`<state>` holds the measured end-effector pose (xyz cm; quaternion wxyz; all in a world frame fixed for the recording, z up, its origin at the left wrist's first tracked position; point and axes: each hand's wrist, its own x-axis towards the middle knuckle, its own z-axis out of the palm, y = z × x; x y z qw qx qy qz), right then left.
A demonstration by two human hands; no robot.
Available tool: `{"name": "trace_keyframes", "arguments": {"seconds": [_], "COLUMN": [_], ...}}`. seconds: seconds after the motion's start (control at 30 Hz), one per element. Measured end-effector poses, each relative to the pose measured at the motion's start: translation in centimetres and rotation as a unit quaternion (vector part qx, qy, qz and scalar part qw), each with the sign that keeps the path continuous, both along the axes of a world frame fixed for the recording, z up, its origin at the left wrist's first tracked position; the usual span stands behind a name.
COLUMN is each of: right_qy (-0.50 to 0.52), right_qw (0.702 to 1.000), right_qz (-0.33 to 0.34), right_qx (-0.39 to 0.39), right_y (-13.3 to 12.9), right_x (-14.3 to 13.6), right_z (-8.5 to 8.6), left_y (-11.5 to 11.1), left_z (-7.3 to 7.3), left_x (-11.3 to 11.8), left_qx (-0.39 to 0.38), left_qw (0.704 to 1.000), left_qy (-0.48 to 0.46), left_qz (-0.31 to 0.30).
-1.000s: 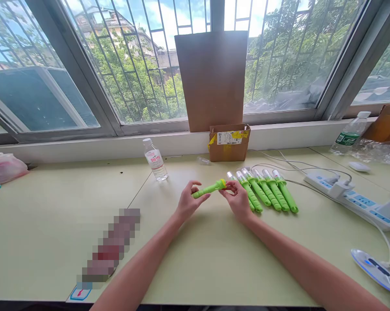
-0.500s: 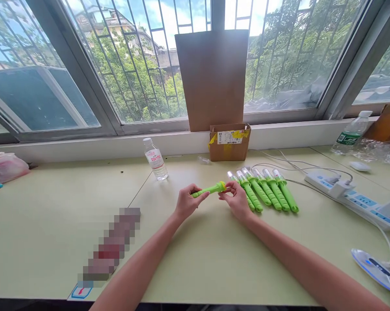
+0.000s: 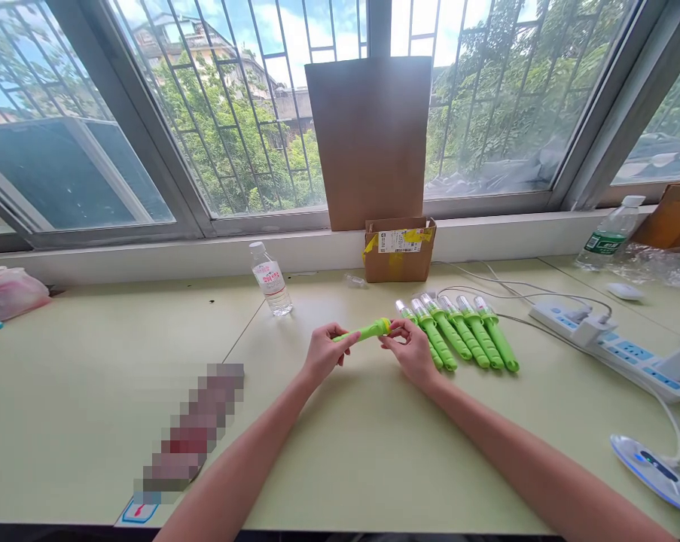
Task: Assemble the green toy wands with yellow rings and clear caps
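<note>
My left hand [image 3: 324,354] is closed around a light-green ribbed plastic stick [image 3: 367,332], which lies nearly level just above the table. The stick's wider end has a yellow rim and points right. At that rim, the fingertips of my right hand [image 3: 410,350] are pinched together; whether a small part sits between them is hidden. Close to the right hand, several similar green sticks [image 3: 475,339] with clear tips lie side by side in a slanted row, and the hand covers part of the nearest one.
A water bottle [image 3: 270,282] stands left of centre. Behind the sticks are a small cardboard box [image 3: 399,260] and a tall brown board [image 3: 373,143]. On the right lie a power strip [image 3: 616,346], cables, a white device [image 3: 653,470] and another bottle [image 3: 608,233]. A blurred item [image 3: 196,429] is front left.
Both hands stay in nearly the same place at the stick. The left thumb and fingers have shifted slightly along it, and the view has moved a little.
</note>
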<state>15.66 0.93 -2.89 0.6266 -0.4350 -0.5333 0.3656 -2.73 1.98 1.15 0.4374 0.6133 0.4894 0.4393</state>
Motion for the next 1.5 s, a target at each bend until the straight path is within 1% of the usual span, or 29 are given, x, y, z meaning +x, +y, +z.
{"name": "trace_keyframes", "arguments": {"seconds": [0.1,0.2,0.3,0.37,0.4,0.47,0.5,0.53,0.57,0.63,0.7,0.73,0.8,0.83,0.9,1.0,1.07,1.13,1.33,1.43,1.5], "right_qy": [-0.034,-0.056,-0.070,-0.068,-0.065,-0.057,-0.053,-0.047,-0.041,-0.026,-0.011,-0.004,0.011,0.017,0.025,0.027,0.023,0.020,0.013,-0.001,-0.011], "right_qw": [0.999,0.998,0.997,0.996,0.996,0.995,0.996,0.996,0.997,0.999,1.000,1.000,1.000,1.000,0.999,0.999,0.999,0.999,0.999,0.999,0.999], "right_qz": [-0.014,-0.014,-0.029,-0.042,-0.047,-0.055,-0.058,-0.058,-0.055,-0.040,-0.019,-0.009,0.006,0.010,0.011,0.007,0.004,0.004,0.010,0.016,0.017], "right_qx": [0.009,0.027,0.035,0.043,0.049,0.055,0.053,0.047,0.038,0.018,0.001,-0.005,-0.015,-0.019,-0.025,-0.030,-0.033,-0.034,-0.040,-0.035,-0.030], "right_y": [-0.2,-0.4,-0.4,-0.4,-0.4,-0.4,-0.4,-0.4,-0.4,-0.4,-0.3,-0.2,-0.1,0.0,0.0,0.1,0.1,0.1,0.2,0.1,0.1], "right_x": [0.0,0.1,0.1,0.0,0.0,-0.1,-0.1,-0.2,-0.2,-0.2,-0.1,-0.1,0.0,0.0,0.0,0.0,0.0,0.0,0.2,0.3,0.3], "right_z": [0.2,0.4,0.6,0.7,0.7,0.7,0.7,0.7,0.6,0.5,0.5,0.4,0.4,0.4,0.4,0.3,0.2,0.0,0.0,0.1,0.1], "left_y": [0.1,0.2,0.2,0.1,0.1,0.1,0.2,0.3,0.4,0.6,0.9,1.0,1.0,1.0,0.8,0.5,0.4,0.3,0.1,0.0,0.0], "left_z": [0.0,0.0,0.0,0.0,-0.1,-0.3,-0.4,-0.5,-0.6,-0.7,-0.8,-0.7,-0.7,-0.7,-0.6,-0.6,-0.7,-0.8,-0.9,-0.6,-0.3], "left_x": [0.0,-0.1,-0.1,-0.1,0.0,0.0,-0.1,-0.3,-0.4,-0.9,-1.3,-1.4,-1.5,-1.5,-1.3,-0.9,-0.8,-0.7,-0.6,-0.6,-0.6], "left_qx": [-0.019,-0.061,-0.086,-0.068,-0.041,0.060,0.128,0.199,0.265,0.368,0.435,0.456,0.469,0.461,0.421,0.348,0.319,0.312,0.327,0.307,0.287], "left_qw": [1.000,0.997,0.995,0.997,0.998,0.996,0.986,0.968,0.945,0.894,0.846,0.826,0.804,0.802,0.812,0.844,0.863,0.872,0.869,0.880,0.893], "left_qy": [-0.017,-0.031,-0.026,-0.005,0.014,0.072,0.110,0.149,0.186,0.254,0.308,0.330,0.366,0.380,0.404,0.408,0.392,0.378,0.371,0.361,0.344], "left_qz": [-0.008,-0.022,-0.037,-0.046,-0.041,-0.009,0.013,0.032,0.043,0.037,0.017,0.013,0.013,0.016,0.016,0.008,0.006,0.005,0.015,0.029,0.037]}}
